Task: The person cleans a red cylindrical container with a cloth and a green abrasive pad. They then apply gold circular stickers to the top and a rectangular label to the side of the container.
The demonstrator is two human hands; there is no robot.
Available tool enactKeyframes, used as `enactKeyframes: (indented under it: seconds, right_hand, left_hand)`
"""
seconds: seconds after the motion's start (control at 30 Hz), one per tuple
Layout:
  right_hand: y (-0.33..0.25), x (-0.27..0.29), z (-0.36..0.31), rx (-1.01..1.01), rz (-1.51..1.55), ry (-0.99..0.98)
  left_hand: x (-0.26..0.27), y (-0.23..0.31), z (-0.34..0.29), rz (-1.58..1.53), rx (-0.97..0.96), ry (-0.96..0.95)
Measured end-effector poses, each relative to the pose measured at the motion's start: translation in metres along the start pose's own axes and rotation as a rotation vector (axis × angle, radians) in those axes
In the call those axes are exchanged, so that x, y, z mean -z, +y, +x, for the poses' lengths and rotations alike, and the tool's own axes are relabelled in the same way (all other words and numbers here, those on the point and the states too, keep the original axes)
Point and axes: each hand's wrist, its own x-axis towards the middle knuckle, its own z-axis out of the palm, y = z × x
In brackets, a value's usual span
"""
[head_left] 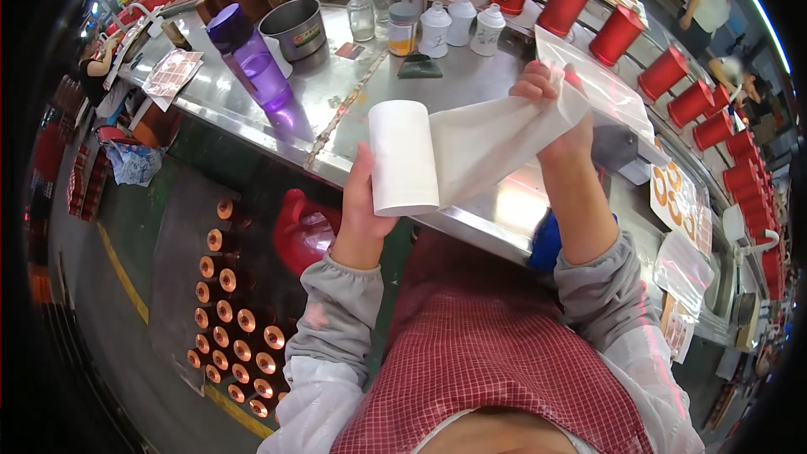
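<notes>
A white tissue roll (403, 158) stands nearly upright in front of me, over the near edge of the metal table. My left hand (363, 202) is closed around its lower left side, with the fingers mostly hidden behind it. From the roll a thin tissue strip (496, 139) stretches out to the right, creased and gathered toward its far end. That bunched end is gripped in the closed fist of my right hand (559, 113). Strip and roll are still joined.
On the metal table (353, 130) stand a purple bottle (252, 63), a metal pot (296, 29), a glass bottle (361, 17), a jar (402, 29) and white ceramic bottles (435, 31). Red canisters (664, 74) line the conveyor. Copper-topped bottles (244, 319) stand below left. Other people work farther off.
</notes>
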Motion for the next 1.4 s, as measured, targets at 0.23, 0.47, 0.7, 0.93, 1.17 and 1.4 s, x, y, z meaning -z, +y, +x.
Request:
enactKeyframes:
  seconds: [0.23, 0.47, 0.7, 0.93, 1.17, 1.4]
  right_hand:
    - [0.024, -0.043, 0.036, 0.219, -0.997, 0.176]
    - [0.065, -0.036, 0.059, 0.312, -2.527, -0.7]
    - [0.074, 0.011, 0.096, 0.102, -2.79, -0.662]
    - [0.053, 0.016, 0.1, 0.05, -2.939, -0.492]
    - [0.034, 0.021, 0.099, 0.061, -2.936, -0.437]
    - [0.024, 0.011, 0.106, 0.117, -2.791, -0.331]
  left_hand:
    - [0.008, 0.063, 0.028, 0.167, 0.024, -0.011]
    - [0.008, 0.111, 0.049, 0.119, -0.023, -0.027]
    - [0.008, 0.132, 0.082, 0.602, -0.043, 0.064]
    - [0.004, 0.132, 0.118, 0.69, -0.007, 0.006]
    - [0.002, 0.121, 0.139, 0.619, 0.043, 0.032]
    - [0.001, 0.135, 0.152, 0.607, 0.052, -0.11]
